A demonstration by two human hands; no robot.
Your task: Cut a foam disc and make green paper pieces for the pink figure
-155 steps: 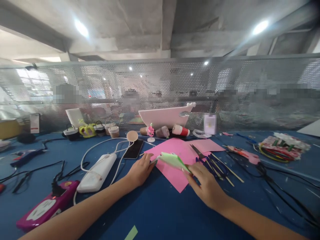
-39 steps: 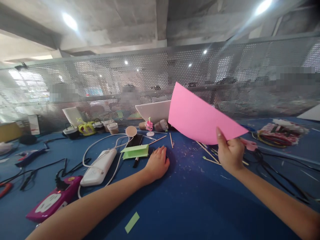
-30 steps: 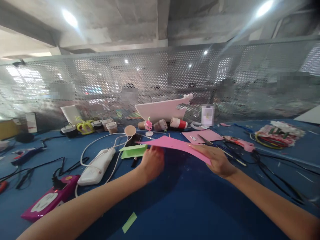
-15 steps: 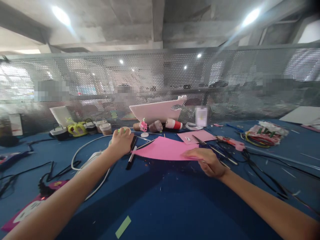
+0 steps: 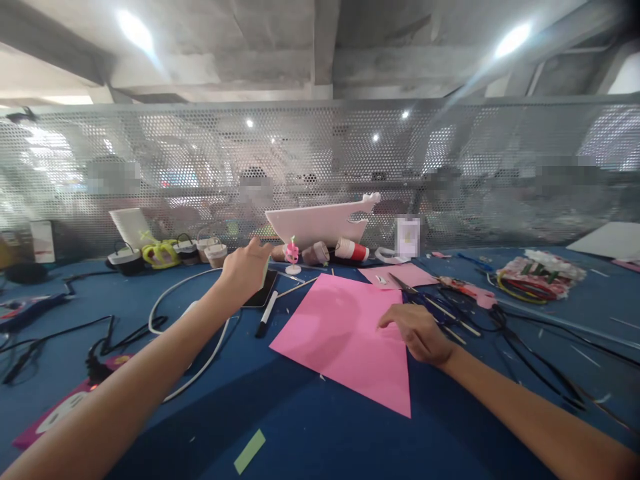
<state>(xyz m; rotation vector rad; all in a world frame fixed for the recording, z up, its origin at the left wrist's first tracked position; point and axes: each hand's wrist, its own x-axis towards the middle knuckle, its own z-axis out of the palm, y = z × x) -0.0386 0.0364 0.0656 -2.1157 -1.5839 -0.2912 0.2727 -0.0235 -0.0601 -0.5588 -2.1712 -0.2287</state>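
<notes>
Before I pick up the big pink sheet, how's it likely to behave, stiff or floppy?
The big pink sheet looks paper-thin, so it's probably light and would likely bend if lifted by one corner. Lying flat, it should slide rather than tip, though the right hand at its right edge might hold it back.
</notes>
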